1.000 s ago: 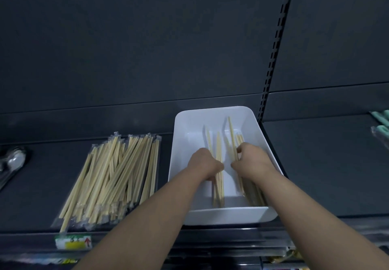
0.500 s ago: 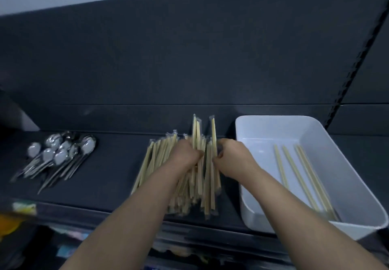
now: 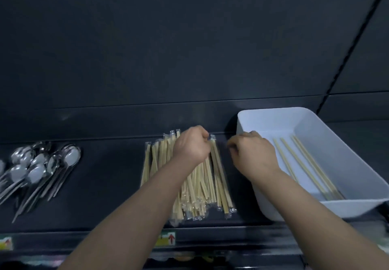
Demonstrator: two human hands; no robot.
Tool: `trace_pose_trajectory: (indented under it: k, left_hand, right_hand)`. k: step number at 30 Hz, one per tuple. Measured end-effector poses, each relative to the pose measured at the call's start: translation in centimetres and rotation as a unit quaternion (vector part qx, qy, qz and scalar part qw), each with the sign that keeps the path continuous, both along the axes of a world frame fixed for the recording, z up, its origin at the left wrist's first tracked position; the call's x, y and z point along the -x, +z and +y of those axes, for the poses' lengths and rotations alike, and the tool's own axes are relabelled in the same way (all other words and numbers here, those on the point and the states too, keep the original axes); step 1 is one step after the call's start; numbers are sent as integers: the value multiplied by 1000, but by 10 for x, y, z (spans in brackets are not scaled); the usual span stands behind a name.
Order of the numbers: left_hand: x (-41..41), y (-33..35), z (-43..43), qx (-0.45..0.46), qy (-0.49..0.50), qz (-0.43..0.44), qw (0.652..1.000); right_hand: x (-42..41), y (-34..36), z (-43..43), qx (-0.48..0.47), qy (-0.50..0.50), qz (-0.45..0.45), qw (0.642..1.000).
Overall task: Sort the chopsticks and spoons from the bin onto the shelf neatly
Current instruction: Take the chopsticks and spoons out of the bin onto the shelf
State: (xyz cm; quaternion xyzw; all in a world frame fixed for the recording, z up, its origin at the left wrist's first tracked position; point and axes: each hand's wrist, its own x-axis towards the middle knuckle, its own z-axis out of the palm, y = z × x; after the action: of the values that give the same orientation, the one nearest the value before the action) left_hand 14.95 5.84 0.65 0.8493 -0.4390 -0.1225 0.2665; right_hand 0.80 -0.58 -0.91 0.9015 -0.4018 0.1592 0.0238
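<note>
Spoons (image 3: 40, 164) lie in a loose heap at the far left of the shelf (image 3: 109, 185), bowls to the back, handles fanned toward you and crossing. Some handles reach close to the front lip, so a stray forearm could knock one off.

Next along, well apart from them, sits the pile of wrapped chopsticks (image 3: 210, 185), fairly even at the back but splayed at the near end. Your left hand (image 3: 192, 145) is on its far ends, fingers curled down and seemingly pinching the wrapper tips on the right side. It's slick film on slick film — work one end only and the pile will likely fan wider rather than square up, and the rightmost pairs could slide toward the bin.

Your right hand (image 3: 252, 156) hovers just beside the pile, between it and the bin, fingers bent inward. It's blurred, and I cannot tell whether they pinch anything.

At the right, the white bin (image 3: 347, 164) stands on the shelf with its near end close to the front edge — lean on the rim while reaching in and it may tip or skid. A few loose chopsticks (image 3: 305, 167) lie along its floor, not yet moved. They look thin and flat against the plastic, so a hurried grab may miss one or drop it short of the pile.
</note>
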Motion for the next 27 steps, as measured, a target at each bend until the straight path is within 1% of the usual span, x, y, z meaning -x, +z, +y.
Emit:
trace_pose_trajectory:
  k: [2, 5, 8, 10, 15, 17, 21, 25, 27]
  left_hand:
    - [19, 4, -18, 34, -43, 21, 998]
    - [52, 9, -42, 63, -90, 33, 993]
    - [86, 11, -66, 56, -127, 25, 990]
    - [108, 6, -82, 16, -147, 12, 989]
    - [155, -22, -121, -154, -181, -46, 970]
    - [171, -33, -131, -189, -168, -39, 967]
    - [188, -53, -145, -228, -84, 28, 970]
    - [180, -54, -143, -207, -45, 48, 976]
    - [169, -52, -137, -183, -6, 78, 980]
  right_hand:
    - [20, 3, -8, 4, -35, 18, 999]
    - [55, 6, -24, -24, -80, 29, 996]
    - [91, 6, -44, -52, -123, 46, 990]
    - [115, 3, -57, -81, -141, 64, 985]
    - [162, -6, -90, -141, -153, 76, 975]
    - [170, -9, -100, -165, -138, 78, 974]
    - [171, -11, -117, -191, -94, 90, 973]
    - [158, -11, -130, -206, -70, 141, 966]
    - [150, -12, -131, -212, -60, 176, 959]
